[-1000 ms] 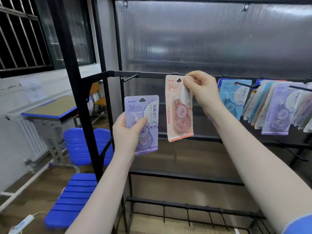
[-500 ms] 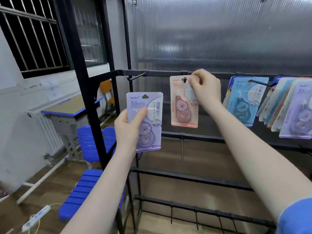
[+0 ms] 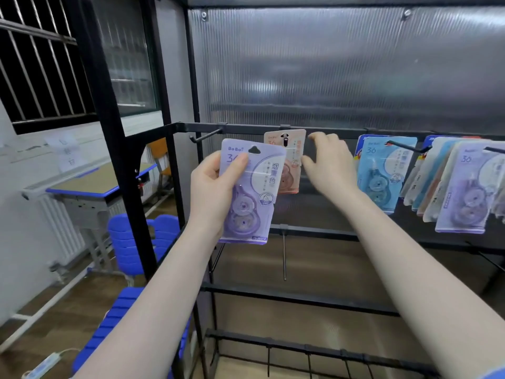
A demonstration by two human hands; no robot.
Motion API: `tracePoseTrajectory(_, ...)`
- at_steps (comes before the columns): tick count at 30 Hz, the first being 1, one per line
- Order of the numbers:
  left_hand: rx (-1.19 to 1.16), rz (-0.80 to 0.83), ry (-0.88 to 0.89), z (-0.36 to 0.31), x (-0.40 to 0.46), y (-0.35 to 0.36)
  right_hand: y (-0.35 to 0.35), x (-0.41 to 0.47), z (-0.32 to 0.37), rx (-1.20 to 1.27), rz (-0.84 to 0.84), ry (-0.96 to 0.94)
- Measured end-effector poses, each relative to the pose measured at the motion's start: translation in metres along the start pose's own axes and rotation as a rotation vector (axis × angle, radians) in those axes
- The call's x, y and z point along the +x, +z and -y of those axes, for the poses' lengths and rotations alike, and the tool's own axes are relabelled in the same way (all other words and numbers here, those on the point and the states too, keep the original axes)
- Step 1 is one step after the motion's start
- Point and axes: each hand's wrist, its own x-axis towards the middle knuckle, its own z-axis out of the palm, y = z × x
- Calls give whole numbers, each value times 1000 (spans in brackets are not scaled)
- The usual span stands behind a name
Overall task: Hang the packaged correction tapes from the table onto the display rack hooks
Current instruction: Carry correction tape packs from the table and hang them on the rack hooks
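A pink correction tape pack hangs on a hook of the black rack's top bar. My right hand hovers just right of it, fingers loosely spread, holding nothing. My left hand grips a purple correction tape pack upright in front of the rack, its right edge overlapping the pink pack. An empty hook juts out at the bar's left end. Further right hang a blue pack and a bunch of several more packs.
The black rack frame post stands at the left, with lower bars and short hooks below. Stacked blue chairs and a desk sit left of the rack. A power strip lies on the wooden floor.
My right hand has let go of the pink pack, which now hangs on the hook, and drawn slightly right. My left hand has raised the purple pack toward the rack.
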Motion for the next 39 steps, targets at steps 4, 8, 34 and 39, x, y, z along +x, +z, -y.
tracePoseTrajectory(4, -26, 9, 12, 1, 4, 18, -8, -36, -4, -82, 6, -49)
tracePoseTrajectory(8, -29, 21, -6, 4, 10, 33, -7, -58, -12, -107, 1, -49)
tracePoseTrajectory(34, -30, -122, 153, 28, -5, 60, 26, -118, -52, -102, 86, 52)
tracePoseTrajectory(39, -58, -170, 192, 17, 6, 62, 28, -117, -53, -97, 117, 57)
